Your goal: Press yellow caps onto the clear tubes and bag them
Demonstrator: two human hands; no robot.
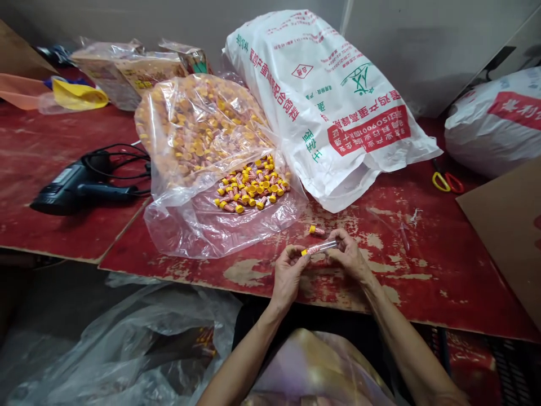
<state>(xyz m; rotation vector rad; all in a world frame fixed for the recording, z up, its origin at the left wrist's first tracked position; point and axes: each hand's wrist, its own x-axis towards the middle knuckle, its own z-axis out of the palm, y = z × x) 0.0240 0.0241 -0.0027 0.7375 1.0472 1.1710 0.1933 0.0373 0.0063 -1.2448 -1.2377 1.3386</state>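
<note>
Head view: left hand (288, 273) and right hand (350, 256) pinch a clear, yellow-capped plastic tube (320, 247) endwise. I judge the light fingertip hold may slip.

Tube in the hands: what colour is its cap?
Yellow cap on the tube; head view shows it.

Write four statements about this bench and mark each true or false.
1. The left hand and right hand hold one tube between them. True.
2. The heat gun lies right of the sack. False: it lies far left, beside the bag.
3. A loose capped piece lies on the table just beyond the tube. True.
4. The scissors are in the right hand. False: they lie on the table, right of the sack.
</note>
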